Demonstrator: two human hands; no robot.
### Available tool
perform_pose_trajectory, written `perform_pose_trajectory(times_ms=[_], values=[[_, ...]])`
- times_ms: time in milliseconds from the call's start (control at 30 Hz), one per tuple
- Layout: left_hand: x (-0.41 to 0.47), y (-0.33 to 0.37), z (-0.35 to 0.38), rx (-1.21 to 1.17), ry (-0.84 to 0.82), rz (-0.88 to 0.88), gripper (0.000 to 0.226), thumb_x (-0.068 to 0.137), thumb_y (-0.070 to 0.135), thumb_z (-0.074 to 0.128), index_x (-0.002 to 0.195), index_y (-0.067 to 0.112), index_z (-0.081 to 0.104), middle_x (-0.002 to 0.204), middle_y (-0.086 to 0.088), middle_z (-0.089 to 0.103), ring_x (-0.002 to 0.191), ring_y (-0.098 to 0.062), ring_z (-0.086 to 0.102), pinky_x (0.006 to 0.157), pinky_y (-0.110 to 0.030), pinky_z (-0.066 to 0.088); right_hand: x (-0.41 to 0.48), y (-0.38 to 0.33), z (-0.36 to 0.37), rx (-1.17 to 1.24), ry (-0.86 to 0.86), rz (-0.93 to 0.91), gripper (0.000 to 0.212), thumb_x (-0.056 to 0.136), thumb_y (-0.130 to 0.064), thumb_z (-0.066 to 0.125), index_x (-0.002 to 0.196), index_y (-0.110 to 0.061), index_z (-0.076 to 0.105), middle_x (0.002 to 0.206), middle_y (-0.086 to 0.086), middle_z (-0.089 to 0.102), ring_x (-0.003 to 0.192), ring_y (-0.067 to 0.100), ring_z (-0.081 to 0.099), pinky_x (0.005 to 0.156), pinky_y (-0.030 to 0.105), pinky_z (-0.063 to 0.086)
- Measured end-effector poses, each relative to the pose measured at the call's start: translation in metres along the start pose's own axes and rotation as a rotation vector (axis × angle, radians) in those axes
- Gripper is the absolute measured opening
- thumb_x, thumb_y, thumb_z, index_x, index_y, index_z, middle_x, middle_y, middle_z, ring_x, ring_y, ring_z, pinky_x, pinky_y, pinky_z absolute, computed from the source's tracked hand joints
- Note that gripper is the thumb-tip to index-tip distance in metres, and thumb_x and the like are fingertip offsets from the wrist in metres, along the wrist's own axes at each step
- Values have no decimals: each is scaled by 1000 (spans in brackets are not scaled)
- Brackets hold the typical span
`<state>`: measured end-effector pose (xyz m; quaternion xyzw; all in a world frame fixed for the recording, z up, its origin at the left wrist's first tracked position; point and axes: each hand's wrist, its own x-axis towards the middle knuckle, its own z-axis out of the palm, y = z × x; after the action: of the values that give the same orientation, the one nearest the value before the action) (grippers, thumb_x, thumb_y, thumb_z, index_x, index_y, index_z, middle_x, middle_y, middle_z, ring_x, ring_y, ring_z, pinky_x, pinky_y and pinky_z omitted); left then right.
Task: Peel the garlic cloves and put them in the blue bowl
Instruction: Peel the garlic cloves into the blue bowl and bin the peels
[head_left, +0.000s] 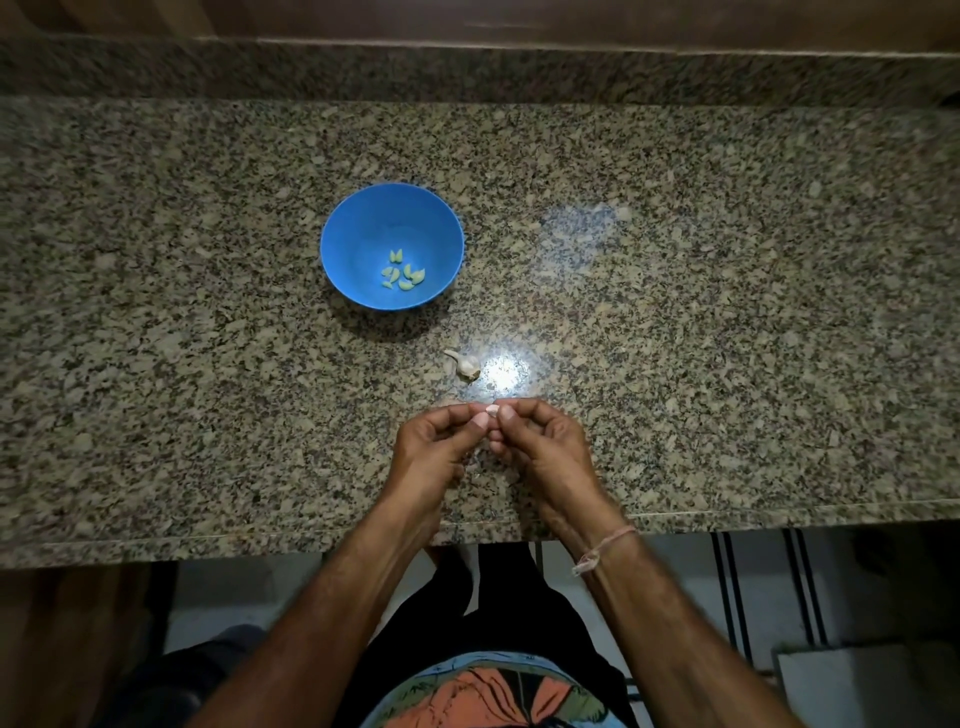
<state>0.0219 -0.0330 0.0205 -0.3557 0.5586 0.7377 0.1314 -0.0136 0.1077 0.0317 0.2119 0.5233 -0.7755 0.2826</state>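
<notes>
Speckled granite countertop (675, 312), far edge blurred. 1 round blue plastic bowl (353, 234) left of centre. 2 hands: left hand (431, 441) & right hand (545, 441) together, fingertips pinching 1 pinkish unpeeled garlic clove (492, 410), mostly hidden btw them. 1 whitish garlic bulb remnant (466, 364) just beyond hands. Approx. 7 peeled pale-green cloves (405, 275) in bowl, too small to count surely.

Both forearms reach forward and converge, the left hand (434, 447) and right hand (548, 449) meeting fingertip to fingertip, backs of both hands turned up. Each hand's fingers are curled, thumb and forefinger pinching a clove (491, 410) between them. A thread band (602, 552) circles the right wrist.
</notes>
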Motion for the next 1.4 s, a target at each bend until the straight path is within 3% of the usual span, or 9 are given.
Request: perform_pose_trajectory(times_ms=[100,200,267,500,600,767,1033,1267,1400], values=[[-2,1,0,-50,18,20,14,92,17,78,106,13,79,102,-8,80,83,-10,70,63,-27,49,-1,1,5,-26,21,-27,7,96,-5,69,104,-5,70,92,11,77,80,16,70,75,22,61],[-4,2,0,-77,27,80,18,92,14,78,108,6,78,106,-14,79,105,-26,76,97,-42,59,1,4,7,-40,34,-8,7,96,-5,70,103,-7,71,100,11,77,92,19,71,79,25,60],[-4,3,-1,-27,38,134,18,93,14,77,109,6,77,105,-12,80,108,-26,75,104,-47,56,3,4,9,27,30,34,7,96,-3,70,102,-7,72,103,11,76,94,20,69,79,25,60],[-8,4,-4,513,215,443,11,94,27,76,103,22,79,93,10,77,86,-7,72,76,-35,64,-5,11,17,12,101,-56,9,96,3,67,104,-1,70,102,18,73,87,19,70,82,26,61],[-9,7,2,387,197,351,7,95,23,74,99,21,79,89,7,79,87,-10,75,80,-36,64,-5,11,21,-134,142,-179,8,96,4,68,100,-3,70,100,14,75,90,17,72,83,26,60],[-9,11,8,123,137,203,8,97,13,71,98,11,79,92,-4,80,96,-21,77,88,-32,62,-2,9,21,-61,122,-120,9,97,1,66,100,-6,71,100,12,74,91,18,68,80,25,60],[-3,7,5,217,137,183,13,99,24,71,97,14,79,93,1,80,96,-13,76,92,-35,61,4,13,12,-378,77,-315,8,94,-11,76,102,-9,76,100,6,78,99,22,75,89,34,62],[1,2,3,347,236,158,16,96,32,72,90,20,81,83,9,78,88,-9,73,80,-28,58,14,9,4,20,48,-2,15,96,-4,71,110,-3,75,93,10,75,82,16,68,71,21,59],[1,8,3,277,132,183,16,96,33,74,99,19,81,92,4,81,94,-13,77,89,-37,62,14,11,-1,49,18,51,16,95,-4,71,110,-5,74,95,13,76,78,17,68,73,26,59]])
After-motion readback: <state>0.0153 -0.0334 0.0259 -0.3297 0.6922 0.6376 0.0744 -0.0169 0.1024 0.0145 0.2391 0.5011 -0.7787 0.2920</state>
